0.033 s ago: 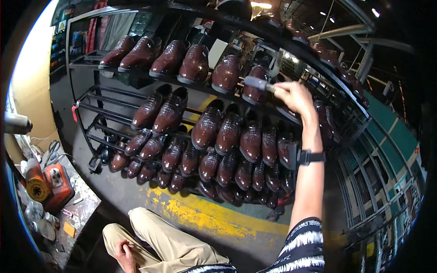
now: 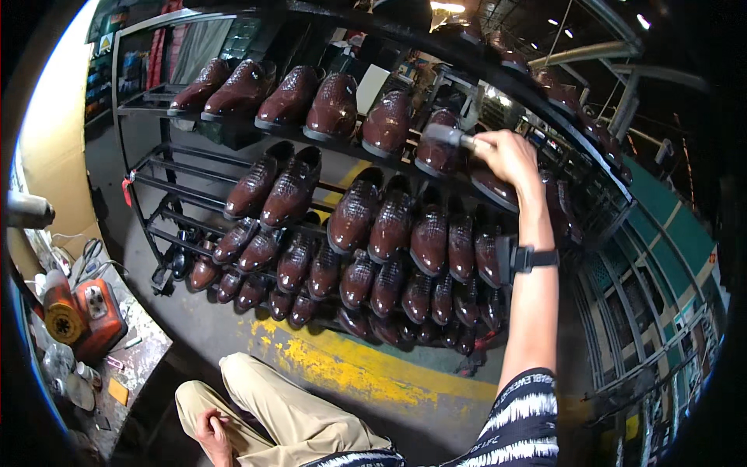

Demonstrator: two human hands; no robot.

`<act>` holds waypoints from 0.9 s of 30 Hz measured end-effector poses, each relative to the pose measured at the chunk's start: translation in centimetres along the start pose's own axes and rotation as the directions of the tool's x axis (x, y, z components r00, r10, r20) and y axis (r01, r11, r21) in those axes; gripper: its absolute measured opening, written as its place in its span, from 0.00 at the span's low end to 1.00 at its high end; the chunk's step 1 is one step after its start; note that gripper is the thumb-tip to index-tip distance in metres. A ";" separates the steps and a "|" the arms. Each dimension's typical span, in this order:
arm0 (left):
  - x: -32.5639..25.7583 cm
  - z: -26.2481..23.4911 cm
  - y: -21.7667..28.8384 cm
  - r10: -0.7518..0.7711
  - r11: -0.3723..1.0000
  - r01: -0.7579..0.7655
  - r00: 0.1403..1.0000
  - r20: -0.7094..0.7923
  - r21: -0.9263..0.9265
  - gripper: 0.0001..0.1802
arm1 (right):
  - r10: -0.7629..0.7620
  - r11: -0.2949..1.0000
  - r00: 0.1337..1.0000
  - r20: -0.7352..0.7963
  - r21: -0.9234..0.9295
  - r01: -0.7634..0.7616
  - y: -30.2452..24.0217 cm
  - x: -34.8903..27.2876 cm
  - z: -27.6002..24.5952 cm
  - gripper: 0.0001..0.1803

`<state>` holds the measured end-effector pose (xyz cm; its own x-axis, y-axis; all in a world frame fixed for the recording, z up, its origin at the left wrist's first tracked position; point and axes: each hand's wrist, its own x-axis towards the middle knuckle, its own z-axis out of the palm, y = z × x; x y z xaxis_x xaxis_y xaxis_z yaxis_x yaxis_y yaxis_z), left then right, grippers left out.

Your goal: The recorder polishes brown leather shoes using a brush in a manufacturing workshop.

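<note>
Your right grip [image 2: 510,156] is closed around the handle of a brush [image 2: 450,138], raised to the top shelf at upper centre of the frame, with the grey brush head just against a dark red-brown shoe [image 2: 436,148] standing toe-down there. Your left hand [image 2: 212,430] rests loosely on your knee at the lower left, holding nothing that shows. That shoe is the last in a row of glossy brown shoes along the top tier of the black metal rack [image 2: 148,167]; more pairs hang in rows below it, down to the floor with its worn yellow stripe [image 2: 350,366].

By the look of it, you are brushing or coating the shoes one by one along the top row. The next move likely calls for short, even strokes over the upper, keeping the wrist steady so the head does not knock the neighbouring shoe [image 2: 387,124]. An orange canister [image 2: 85,311] sits on the bench [image 2: 140,358] at far left.
</note>
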<state>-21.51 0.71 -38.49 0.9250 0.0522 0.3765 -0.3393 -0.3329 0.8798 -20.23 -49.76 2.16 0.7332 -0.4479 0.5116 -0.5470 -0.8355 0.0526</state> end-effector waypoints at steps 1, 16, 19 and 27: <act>0.1 0.0 0.2 0.008 1.000 -0.008 1.000 -0.003 -0.001 0.10 | 0.010 0.998 0.999 -0.041 -0.069 -0.013 -0.1 0.4 -0.3 0.15; -0.3 -0.9 -7.4 -0.176 0.977 0.185 0.980 0.094 -0.105 0.10 | -0.086 0.989 0.989 0.119 0.129 0.070 1.2 1.7 -0.4 0.14; -0.6 -1.1 -7.8 -0.151 0.983 0.161 0.983 0.109 -0.086 0.10 | -0.208 0.908 0.929 0.306 0.413 0.067 0.7 1.5 -0.4 0.14; -0.5 -1.2 -7.2 -0.165 0.977 0.176 0.982 0.095 -0.121 0.10 | -0.196 0.886 0.927 0.320 0.464 0.027 0.6 0.4 -0.7 0.14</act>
<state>-19.71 4.19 -44.66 0.9803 0.0170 0.1967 -0.1893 -0.2023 0.9608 -20.54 -50.28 3.00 0.9160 -0.3536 0.1893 -0.2775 -0.8995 -0.3375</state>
